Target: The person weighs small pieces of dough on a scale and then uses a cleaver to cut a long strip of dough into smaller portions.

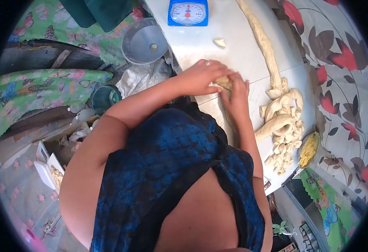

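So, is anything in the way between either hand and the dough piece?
Nothing visible: the left hand and right hand are both already on the dough piece. Their fingers partly hide it. The small scrap lies apart, toward the scale.

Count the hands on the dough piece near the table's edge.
2. The left hand, wearing a ring, covers the dough piece from the left; the right hand meets it from the right.

pale dough lump [223, 82], partly hidden
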Motion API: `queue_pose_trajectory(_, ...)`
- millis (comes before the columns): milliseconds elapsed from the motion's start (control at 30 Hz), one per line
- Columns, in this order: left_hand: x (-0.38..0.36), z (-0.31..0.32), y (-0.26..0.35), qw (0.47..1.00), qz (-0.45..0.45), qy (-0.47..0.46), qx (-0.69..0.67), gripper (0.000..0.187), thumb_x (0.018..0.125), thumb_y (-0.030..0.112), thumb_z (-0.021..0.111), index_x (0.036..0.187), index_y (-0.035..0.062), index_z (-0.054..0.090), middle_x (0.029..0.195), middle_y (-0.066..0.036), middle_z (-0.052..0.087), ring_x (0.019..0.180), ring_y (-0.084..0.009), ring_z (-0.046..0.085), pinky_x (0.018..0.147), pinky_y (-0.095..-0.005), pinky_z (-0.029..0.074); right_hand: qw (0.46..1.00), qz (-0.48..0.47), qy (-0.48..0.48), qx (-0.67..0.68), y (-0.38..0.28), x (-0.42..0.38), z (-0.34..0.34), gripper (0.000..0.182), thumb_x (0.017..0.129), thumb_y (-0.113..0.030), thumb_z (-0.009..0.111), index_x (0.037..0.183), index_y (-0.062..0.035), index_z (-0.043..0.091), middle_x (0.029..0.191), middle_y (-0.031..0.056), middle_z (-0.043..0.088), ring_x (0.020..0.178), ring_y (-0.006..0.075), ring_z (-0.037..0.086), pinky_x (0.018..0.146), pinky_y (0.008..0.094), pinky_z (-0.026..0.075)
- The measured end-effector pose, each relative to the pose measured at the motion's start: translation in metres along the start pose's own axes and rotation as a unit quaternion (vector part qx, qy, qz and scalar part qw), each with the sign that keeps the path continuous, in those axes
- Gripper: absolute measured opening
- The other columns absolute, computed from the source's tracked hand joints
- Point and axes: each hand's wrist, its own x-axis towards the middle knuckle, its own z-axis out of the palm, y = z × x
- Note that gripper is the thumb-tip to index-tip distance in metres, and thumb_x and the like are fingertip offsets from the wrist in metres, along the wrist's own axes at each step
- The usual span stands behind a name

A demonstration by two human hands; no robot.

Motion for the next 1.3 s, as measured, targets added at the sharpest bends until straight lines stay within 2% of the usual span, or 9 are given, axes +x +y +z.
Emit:
queue_pose_trajectory(233, 0.013, 0.0, -0.009, 0.971, -0.032, -0.016, -0.236, 0.04, 0.085, 0.034, 0.059, 0.119, 0.012, 0.056, 0.093, -0.013, 0.062, 0.088, -0.0314, 0.059, 0.077, -0.0402, 0.044, 0.817, 0.207, 0.055, 0.535, 0.008, 0.001, -0.019, 0.019, 0.086, 0.0, 0.059, 0.103, -0.0009, 0.052, 0.091, 0.0038, 0.057, 0.083, 0.0091, 0.054, 0.072, 0.0208, 0.043)
queue_pose_trajectory(333, 0.03, -0.029, 0.003, 0.943, -0.194, -0.26, -0.074, 0.033, 0.086, 0.032, 0.057, 0.109, 0.0087, 0.06, 0.107, -0.014, 0.059, 0.102, -0.0316, 0.055, 0.082, -0.0391, 0.043, 0.951, 0.153, -0.027, 0.268, 0.013, 0.002, -0.025, 0.022, 0.084, -0.001, 0.056, 0.107, -0.0014, 0.057, 0.099, 0.01, 0.06, 0.091, 0.0208, 0.057, 0.08, 0.0321, 0.044)
queue_pose_trajectory(400, 0.012, -0.008, -0.001, 0.988, -0.105, -0.115, 0.008, 0.034, 0.086, 0.031, 0.057, 0.111, 0.009, 0.06, 0.112, -0.013, 0.057, 0.107, -0.0308, 0.053, 0.085, -0.0408, 0.041, 0.996, 0.043, 0.011, -0.079, -0.009, -0.001, -0.027, 0.029, 0.081, -0.004, 0.053, 0.109, -0.003, 0.061, 0.117, 0.0181, 0.055, 0.106, 0.0352, 0.05, 0.092, 0.044, 0.038)
queue_pose_trajectory(433, 0.005, -0.003, -0.001, 0.995, -0.012, 0.035, 0.09, 0.034, 0.086, 0.031, 0.056, 0.112, 0.0092, 0.059, 0.118, -0.011, 0.055, 0.111, -0.0301, 0.051, 0.088, -0.0426, 0.04, 0.997, 0.025, 0.025, -0.066, -0.018, -0.001, -0.026, 0.035, 0.082, -0.001, 0.05, 0.116, -0.0026, 0.057, 0.124, 0.021, 0.05, 0.115, 0.0372, 0.045, 0.099, 0.0455, 0.033)
queue_pose_trajectory(600, -0.021, 0.011, 0.003, 0.997, -0.024, -0.046, 0.056, 0.049, 0.088, 0.028, 0.051, 0.131, 0.0057, 0.045, 0.142, -0.013, 0.035, 0.134, -0.0284, 0.028, 0.11, -0.0469, 0.019, 0.996, -0.001, -0.085, 0.039, -0.039, -0.013, 0.008, 0.069, 0.088, -0.021, 0.051, 0.143, 0.0004, 0.015, 0.147, 0.0239, 0.019, 0.137, 0.0362, 0.018, 0.111, 0.0493, 0.012)
queue_pose_trajectory(833, 0.026, 0.015, -0.029, 0.983, -0.058, 0.054, 0.167, 0.051, 0.091, 0.039, 0.045, 0.133, 0.0098, 0.043, 0.144, -0.009, 0.033, 0.138, -0.0283, 0.02, 0.11, -0.0515, 0.012, 0.983, 0.078, -0.116, -0.122, -0.007, 0.042, 0.006, 0.072, 0.091, -0.043, 0.043, 0.145, -0.0047, 0.014, 0.15, 0.0163, 0.016, 0.14, 0.0306, 0.012, 0.11, 0.0525, 0.004)
queue_pose_trajectory(1100, -0.027, 0.008, -0.016, 0.994, 0.013, -0.094, 0.055, 0.048, 0.092, 0.03, 0.045, 0.137, 0.0146, 0.039, 0.147, -0.007, 0.029, 0.137, -0.0241, 0.023, 0.112, -0.0474, 0.014, 0.98, -0.059, -0.189, 0.027, 0.0, -0.008, -0.035, 0.063, 0.086, -0.035, 0.058, 0.137, -0.0055, 0.037, 0.143, 0.0184, 0.034, 0.135, 0.0308, 0.028, 0.111, 0.0449, 0.016)
queue_pose_trajectory(1167, -0.029, 0.01, -0.021, 0.996, 0.018, -0.074, 0.035, 0.045, 0.09, 0.024, 0.05, 0.133, 0.0139, 0.044, 0.14, -0.008, 0.04, 0.133, -0.0234, 0.033, 0.112, -0.0459, 0.016, 0.945, 0.208, -0.128, 0.219, 0.022, -0.005, -0.063, 0.048, 0.085, -0.027, 0.062, 0.126, -0.0034, 0.051, 0.133, 0.0179, 0.048, 0.126, 0.0302, 0.042, 0.105, 0.0385, 0.031)
queue_pose_trajectory(1300, -0.023, 0.008, -0.019, 0.998, -0.021, -0.032, -0.052, 0.034, 0.087, 0.019, 0.054, 0.121, 0.0115, 0.056, 0.118, -0.008, 0.056, 0.112, -0.0237, 0.051, 0.102, -0.0425, 0.031, 0.935, 0.3, 0.183, -0.043, 0.142, 0.009, -0.11, 0.057, 0.083, -0.042, 0.06, 0.123, -0.0023, 0.053, 0.125, 0.0191, 0.053, 0.11, 0.0325, 0.052, 0.094, 0.0398, 0.04)
